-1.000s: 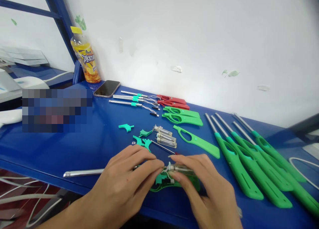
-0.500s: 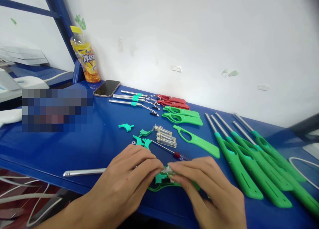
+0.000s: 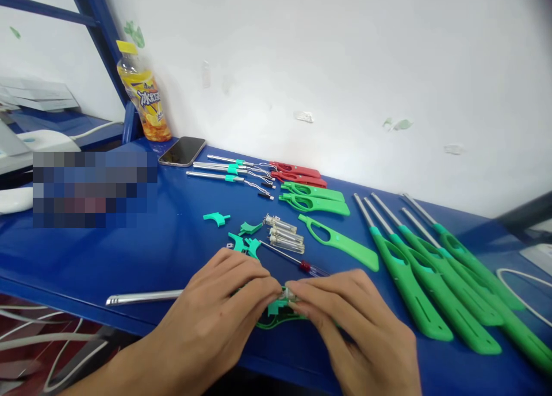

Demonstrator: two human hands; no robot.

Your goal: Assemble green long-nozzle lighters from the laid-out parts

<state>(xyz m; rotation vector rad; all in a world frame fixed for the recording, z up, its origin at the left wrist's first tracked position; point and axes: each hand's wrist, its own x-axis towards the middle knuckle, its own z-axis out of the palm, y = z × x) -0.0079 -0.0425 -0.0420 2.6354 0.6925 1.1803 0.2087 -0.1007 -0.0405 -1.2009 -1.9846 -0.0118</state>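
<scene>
Over the green lighter handle half point(image 3: 276, 322) at the table's front, both hands work with their fingertips close together. My right hand point(image 3: 357, 315) is closed on a small clear fuel tank point(image 3: 290, 294); only its whitish valve end shows between the fingers. My left hand point(image 3: 228, 310) is pinched right beside that valve, and what its fingertips hold is hidden. From beneath the left hand a metal lighter tube point(image 3: 142, 298) sticks out to the left. A teal trigger point(image 3: 276, 307) sits in the handle half under the fingers.
Behind the hands lie loose teal triggers point(image 3: 217, 218), clear fuel tanks point(image 3: 287, 243), a screwdriver point(image 3: 305, 266) and a green handle half point(image 3: 340, 243). Wired metal tubes point(image 3: 215, 176) and red handle halves point(image 3: 297, 169) lie farther back. Several assembled green lighters point(image 3: 414, 287) lie right. A phone point(image 3: 182, 151) and bottle point(image 3: 144, 94) stand back left.
My right fingers have shifted left along the fuel tank to its valve end, covering more of it. The screwdriver handle has come into view. My left hand stays nearly still.
</scene>
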